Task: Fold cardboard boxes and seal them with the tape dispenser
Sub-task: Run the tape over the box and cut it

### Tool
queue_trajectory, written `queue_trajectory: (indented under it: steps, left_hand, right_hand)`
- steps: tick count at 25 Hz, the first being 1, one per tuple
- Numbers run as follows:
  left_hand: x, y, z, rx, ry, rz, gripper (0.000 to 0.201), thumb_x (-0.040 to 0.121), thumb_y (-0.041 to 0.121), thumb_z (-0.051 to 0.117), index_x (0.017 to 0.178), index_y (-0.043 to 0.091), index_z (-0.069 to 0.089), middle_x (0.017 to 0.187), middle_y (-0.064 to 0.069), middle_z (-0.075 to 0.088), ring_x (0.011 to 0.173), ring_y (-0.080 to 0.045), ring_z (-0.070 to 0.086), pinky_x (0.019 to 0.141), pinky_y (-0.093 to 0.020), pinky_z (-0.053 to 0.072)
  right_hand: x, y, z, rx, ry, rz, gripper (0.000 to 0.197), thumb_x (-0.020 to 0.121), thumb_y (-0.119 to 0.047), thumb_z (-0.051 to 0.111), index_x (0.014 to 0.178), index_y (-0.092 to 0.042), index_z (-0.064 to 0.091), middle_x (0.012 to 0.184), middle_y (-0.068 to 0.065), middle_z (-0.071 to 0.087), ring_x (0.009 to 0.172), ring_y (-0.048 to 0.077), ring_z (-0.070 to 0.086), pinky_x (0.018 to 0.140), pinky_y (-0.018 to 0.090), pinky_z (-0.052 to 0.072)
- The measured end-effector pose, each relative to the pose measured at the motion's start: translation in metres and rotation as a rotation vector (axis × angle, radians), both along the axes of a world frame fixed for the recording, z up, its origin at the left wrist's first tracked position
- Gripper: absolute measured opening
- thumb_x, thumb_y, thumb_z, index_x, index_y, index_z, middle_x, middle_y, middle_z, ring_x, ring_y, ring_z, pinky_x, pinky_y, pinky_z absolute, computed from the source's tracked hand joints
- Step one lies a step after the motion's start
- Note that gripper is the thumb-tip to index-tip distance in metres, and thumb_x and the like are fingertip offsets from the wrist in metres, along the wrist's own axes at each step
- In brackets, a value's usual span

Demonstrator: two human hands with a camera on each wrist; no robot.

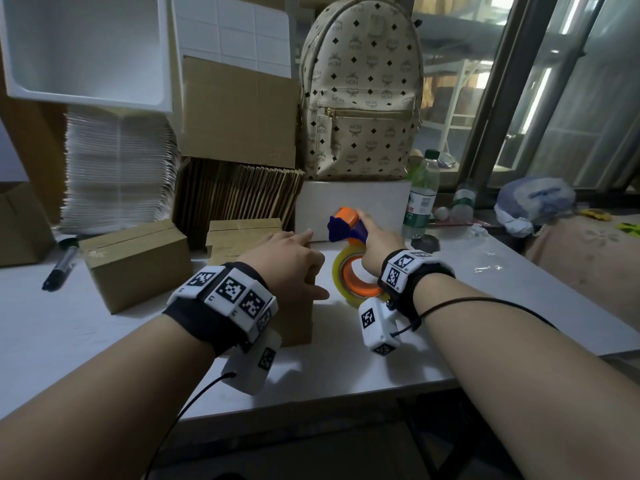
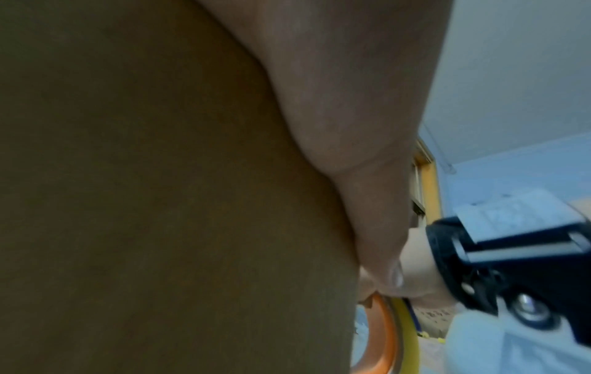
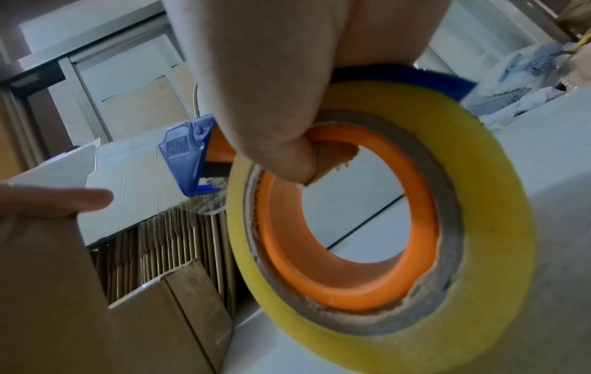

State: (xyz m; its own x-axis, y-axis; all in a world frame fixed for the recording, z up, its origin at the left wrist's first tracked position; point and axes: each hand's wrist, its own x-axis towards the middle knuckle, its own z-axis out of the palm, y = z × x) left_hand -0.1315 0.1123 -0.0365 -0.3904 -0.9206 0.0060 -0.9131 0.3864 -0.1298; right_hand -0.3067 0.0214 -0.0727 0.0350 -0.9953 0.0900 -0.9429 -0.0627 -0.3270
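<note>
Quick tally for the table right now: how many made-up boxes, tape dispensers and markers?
Boxes: 3, one under the left hand at, one to its left, one behind
Tape dispenser: 1, held by the right hand
Marker: 1
Total: 5

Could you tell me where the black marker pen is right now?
In the head view, the marker pen lies on the table's far left, just left of the sealed box.
</note>
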Motion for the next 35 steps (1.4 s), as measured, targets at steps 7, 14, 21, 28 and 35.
queue_trajectory:
  steps: [7,14,21,28,35]
  left_hand:
    - [0.000,0.001,-0.003,0.031,0.038,0.059,0.097,0.080,0.058,0.059,0.150,0.028,-0.001,0.158,-0.008,0.008,0.145,-0.027,0.013,0.115,-0.039,0.019]
    - [-0.002,0.000,0.000,0.060,0.068,0.087,0.101,0.084,0.058,0.054,0.150,0.007,-0.004,0.159,-0.009,-0.001,0.147,-0.022,0.000,0.117,-0.033,0.008]
    - [0.003,0.004,-0.001,0.070,0.307,0.024,0.108,0.083,0.053,0.059,0.148,0.012,-0.018,0.158,-0.003,0.017,0.142,-0.019,0.023,0.114,-0.033,0.024]
    - [0.008,0.014,0.010,-0.266,0.865,0.215,0.057,0.094,0.040,0.048,0.143,0.014,0.037,0.154,-0.002,0.028,0.140,-0.015,0.027,0.110,-0.029,0.026]
    - [0.007,-0.002,0.030,-0.059,0.503,0.276,0.033,0.096,0.029,0.048,0.123,0.012,0.052,0.125,-0.009,0.060,0.106,-0.023,0.059,0.081,-0.029,0.047]
  right_hand:
    - [0.008,0.001,-0.006,0.011,0.082,0.058,0.090,0.085,-0.003,0.046,0.144,-0.049,-0.002,0.103,0.014,0.049,0.103,0.037,0.052,0.088,0.050,0.049]
    - [0.017,0.003,-0.003,0.039,0.114,0.030,0.086,0.085,-0.006,0.048,0.146,-0.044,0.000,0.121,0.020,0.048,0.113,0.040,0.046,0.093,0.054,0.046]
    - [0.023,0.008,-0.001,0.059,0.104,-0.016,0.075,0.089,-0.014,0.048,0.145,-0.042,0.007,0.128,0.022,0.042,0.122,0.042,0.039,0.100,0.057,0.038]
    - [0.026,0.010,-0.003,0.046,0.099,-0.063,0.071,0.090,-0.014,0.046,0.145,-0.040,0.010,0.126,0.023,0.043,0.119,0.043,0.040,0.098,0.056,0.039]
    - [0.026,0.011,-0.001,0.057,0.099,-0.060,0.067,0.090,-0.012,0.043,0.144,-0.037,0.013,0.125,0.024,0.041,0.119,0.043,0.039,0.098,0.056,0.040]
